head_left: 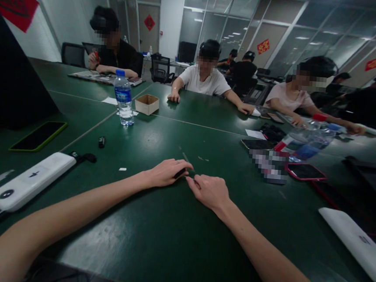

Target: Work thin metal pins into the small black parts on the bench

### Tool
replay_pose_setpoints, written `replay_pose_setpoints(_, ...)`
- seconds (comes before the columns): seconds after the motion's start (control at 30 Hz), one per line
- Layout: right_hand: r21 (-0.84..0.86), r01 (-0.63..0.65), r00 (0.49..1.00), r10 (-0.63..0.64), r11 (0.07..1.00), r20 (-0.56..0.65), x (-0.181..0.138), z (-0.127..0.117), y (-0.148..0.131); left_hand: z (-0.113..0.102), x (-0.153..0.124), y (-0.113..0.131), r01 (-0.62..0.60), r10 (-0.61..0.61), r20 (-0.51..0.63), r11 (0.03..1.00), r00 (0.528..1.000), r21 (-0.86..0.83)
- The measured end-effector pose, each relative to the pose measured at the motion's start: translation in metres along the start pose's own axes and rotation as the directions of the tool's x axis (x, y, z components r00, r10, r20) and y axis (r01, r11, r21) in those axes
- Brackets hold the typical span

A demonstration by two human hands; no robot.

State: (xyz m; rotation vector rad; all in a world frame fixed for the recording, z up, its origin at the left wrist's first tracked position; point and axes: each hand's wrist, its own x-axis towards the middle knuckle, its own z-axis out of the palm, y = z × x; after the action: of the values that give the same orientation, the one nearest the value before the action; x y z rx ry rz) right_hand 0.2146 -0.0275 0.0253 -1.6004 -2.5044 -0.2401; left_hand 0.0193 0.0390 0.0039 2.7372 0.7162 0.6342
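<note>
My left hand (165,173) is closed around a small black object (180,173), low over the green table (142,216). Most of that object is hidden by the fingers, so its kind does not show. Close on the right is my right hand (210,192), its fingers curled and its thumb and forefinger pinched together at the left fingertips. Whatever lies in that pinch is too small to make out. A white paper scrap (122,169) lies left of the hands, and a small black gadget (101,142) sits farther back.
A water bottle (124,100) stands beside an open cardboard box (147,104). White power banks (31,182) flank my arms, with a green-edged phone (38,136) at left. Right are bottles (309,140) and a red-edged phone (306,172). Several people sit around.
</note>
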Motion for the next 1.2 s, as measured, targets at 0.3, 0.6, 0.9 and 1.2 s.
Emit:
replay_pose_setpoints(0.3,-0.009,-0.008,1.0,0.008,1.0,0.001,0.0003,-0.0009,0.0005,-0.0017,-0.0007,0.001,0.0,0.001,-0.021,1.0,1.0,0.016)
replay_pose_setpoints(0.6,0.034,0.001,1.0,-0.001,0.999,-0.001,0.0003,-0.0006,0.0013,0.0001,-0.0018,-0.0005,0.037,-0.033,-0.05,0.995,0.998,0.096)
replay_pose_setpoints(0.9,-0.008,-0.059,0.998,0.059,0.998,-0.011,0.0013,-0.0001,0.0026,0.0041,-0.0006,0.0017,0.15,-0.132,-0.131,0.979,0.982,0.139)
replay_pose_setpoints(1.2,-0.027,-0.123,0.992,0.124,0.992,0.022,0.0025,-0.004,0.0026,0.005,0.0002,0.0005,0.105,-0.09,-0.124,0.987,0.988,0.125)
